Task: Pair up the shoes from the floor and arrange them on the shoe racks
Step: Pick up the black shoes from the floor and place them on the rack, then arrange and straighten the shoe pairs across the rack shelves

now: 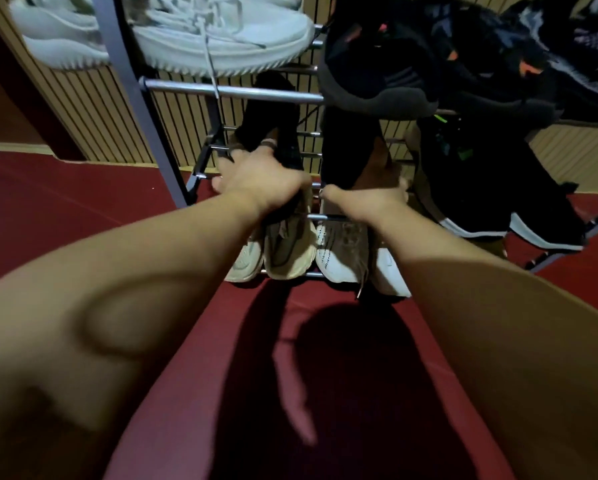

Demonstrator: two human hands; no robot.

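Note:
Both my arms reach into a metal shoe rack (228, 91). My left hand (262, 178) grips a black shoe (273, 126) on a middle shelf, fingers curled over its heel. My right hand (366, 199) holds a second black shoe (349, 147) beside it; its fingers are mostly hidden behind the shoe. On the lowest shelf, under my hands, stand cream sneakers (287, 251) and white sneakers (342, 251), toes toward me.
White sneakers (221, 32) sit on the top shelf at left, dark sneakers (411, 64) at right. Black shoes with white soles (498, 202) fill the right middle shelf. Dark red floor (325, 375) lies below; a slatted wall (100, 109) stands behind the rack.

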